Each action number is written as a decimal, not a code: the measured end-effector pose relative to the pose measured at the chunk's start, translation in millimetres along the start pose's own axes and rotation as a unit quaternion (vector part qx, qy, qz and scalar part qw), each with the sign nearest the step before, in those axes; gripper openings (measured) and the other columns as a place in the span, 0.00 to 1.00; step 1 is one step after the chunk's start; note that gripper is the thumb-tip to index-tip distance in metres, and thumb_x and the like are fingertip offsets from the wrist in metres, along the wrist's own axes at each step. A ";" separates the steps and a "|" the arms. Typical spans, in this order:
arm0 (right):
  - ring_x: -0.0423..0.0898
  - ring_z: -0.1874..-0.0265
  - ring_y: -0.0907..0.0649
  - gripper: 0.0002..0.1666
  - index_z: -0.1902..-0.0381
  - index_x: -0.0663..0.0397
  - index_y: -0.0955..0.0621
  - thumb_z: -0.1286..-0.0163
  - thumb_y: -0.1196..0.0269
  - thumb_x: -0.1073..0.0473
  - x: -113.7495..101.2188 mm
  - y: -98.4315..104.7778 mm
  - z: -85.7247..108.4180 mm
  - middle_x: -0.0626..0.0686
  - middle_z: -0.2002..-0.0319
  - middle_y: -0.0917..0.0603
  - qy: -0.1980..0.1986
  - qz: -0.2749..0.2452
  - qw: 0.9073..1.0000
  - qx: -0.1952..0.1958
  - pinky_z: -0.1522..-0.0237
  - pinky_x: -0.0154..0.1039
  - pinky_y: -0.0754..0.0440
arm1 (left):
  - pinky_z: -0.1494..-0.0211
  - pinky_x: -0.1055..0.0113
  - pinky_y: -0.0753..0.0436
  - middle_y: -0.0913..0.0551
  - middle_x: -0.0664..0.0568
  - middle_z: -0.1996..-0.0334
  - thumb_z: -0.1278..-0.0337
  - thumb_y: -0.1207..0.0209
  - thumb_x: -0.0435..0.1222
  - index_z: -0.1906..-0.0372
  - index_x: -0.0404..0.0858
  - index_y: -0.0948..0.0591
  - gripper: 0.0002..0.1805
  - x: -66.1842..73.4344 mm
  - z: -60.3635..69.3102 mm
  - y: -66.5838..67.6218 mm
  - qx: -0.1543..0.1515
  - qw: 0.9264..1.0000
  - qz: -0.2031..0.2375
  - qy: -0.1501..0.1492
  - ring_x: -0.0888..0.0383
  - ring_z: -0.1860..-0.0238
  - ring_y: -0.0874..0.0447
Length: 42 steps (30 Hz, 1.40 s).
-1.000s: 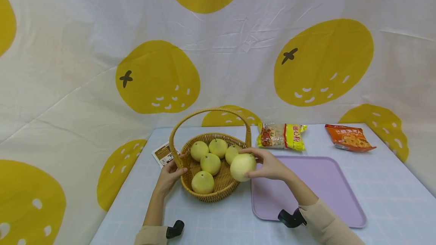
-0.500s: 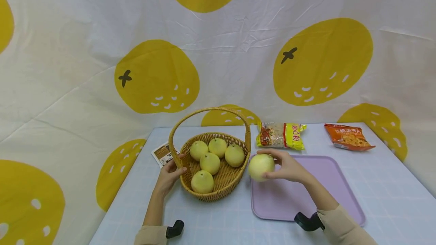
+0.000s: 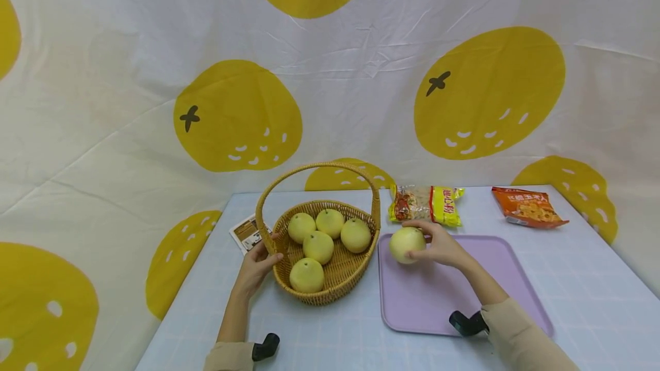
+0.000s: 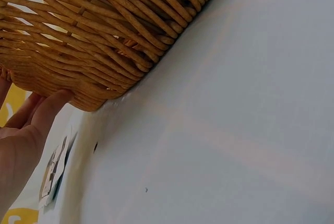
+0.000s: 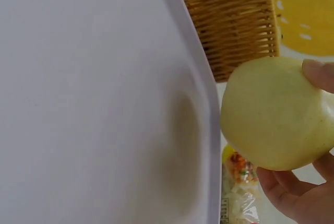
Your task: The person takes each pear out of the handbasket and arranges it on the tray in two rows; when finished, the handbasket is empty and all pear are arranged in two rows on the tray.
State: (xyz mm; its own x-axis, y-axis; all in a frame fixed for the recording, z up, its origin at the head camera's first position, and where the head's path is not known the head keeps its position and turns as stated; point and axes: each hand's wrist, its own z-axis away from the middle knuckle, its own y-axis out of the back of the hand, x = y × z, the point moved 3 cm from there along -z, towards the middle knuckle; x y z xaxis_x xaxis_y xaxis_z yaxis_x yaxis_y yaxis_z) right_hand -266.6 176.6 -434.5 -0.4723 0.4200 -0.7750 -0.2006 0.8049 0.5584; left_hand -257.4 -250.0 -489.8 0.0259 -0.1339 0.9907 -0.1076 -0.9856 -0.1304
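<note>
My right hand (image 3: 439, 247) holds a pale yellow pear (image 3: 404, 245), thumb on one side and fingers on the other. Over the far left corner of the lilac tray (image 3: 433, 305), the pear (image 5: 274, 114) hangs apart from the surface, casting a shadow on it in the right wrist view. A wicker basket (image 3: 356, 287) with a tall arched handle stands left of the tray, with several pears (image 3: 318, 247) inside. At the basket's left side my left hand (image 3: 254, 269) grips the rim near the foot of the handle; the left wrist view shows its fingers against the wicker (image 4: 99, 51).
Behind the tray lies a yellow and clear food packet (image 3: 430, 206), and an orange snack bag (image 3: 528, 208) is at the back right. A printed card (image 3: 246, 235) lies partly behind the basket. A fruit-patterned cloth (image 3: 361, 96) hangs behind the table.
My right hand has carried the pear from the basket's right edge rightward over the tray, then lowered it somewhat. The pear left in the basket's right side is now uncovered. My left hand stays put.
</note>
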 end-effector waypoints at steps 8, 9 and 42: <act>0.61 0.54 0.23 0.38 0.45 0.70 0.25 0.54 0.26 0.60 18.3 -8.9 -10.0 0.68 0.47 0.23 -0.017 0.007 1.000 0.008 0.55 0.51 0.24 | 0.46 0.71 0.23 0.38 0.37 0.33 0.44 0.43 0.22 0.32 0.31 0.37 0.33 -0.4 0.3 0.3 0.006 1.000 0.004 0.008 0.44 0.34 0.39; 0.61 0.54 0.23 0.38 0.45 0.70 0.25 0.54 0.26 0.59 19.3 -10.3 -11.1 0.68 0.47 0.23 -0.019 0.008 1.000 0.009 0.55 0.51 0.24 | 0.46 0.71 0.24 0.38 0.37 0.33 0.44 0.42 0.22 0.32 0.31 0.37 0.33 -0.5 0.3 0.1 0.006 1.000 0.004 0.008 0.44 0.34 0.39; 0.68 0.53 0.23 0.45 0.34 0.63 0.34 0.48 0.28 0.58 30.1 -25.1 -14.5 0.71 0.38 0.34 -0.030 -0.004 0.998 -0.062 0.56 0.51 0.19 | 0.45 0.71 0.24 0.37 0.37 0.34 0.45 0.42 0.22 0.33 0.30 0.37 0.33 -3.0 -0.6 0.0 0.014 1.000 0.007 0.002 0.45 0.34 0.39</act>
State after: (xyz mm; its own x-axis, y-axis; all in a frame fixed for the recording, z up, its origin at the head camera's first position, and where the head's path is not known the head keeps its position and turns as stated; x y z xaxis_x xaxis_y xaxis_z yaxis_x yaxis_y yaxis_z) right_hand -288.2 163.0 -467.6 -0.4197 0.4413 -0.7931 -0.3103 0.7514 0.5823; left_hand -258.1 -249.6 -492.7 0.0208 -0.1472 0.9889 -0.0809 -0.9861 -0.1450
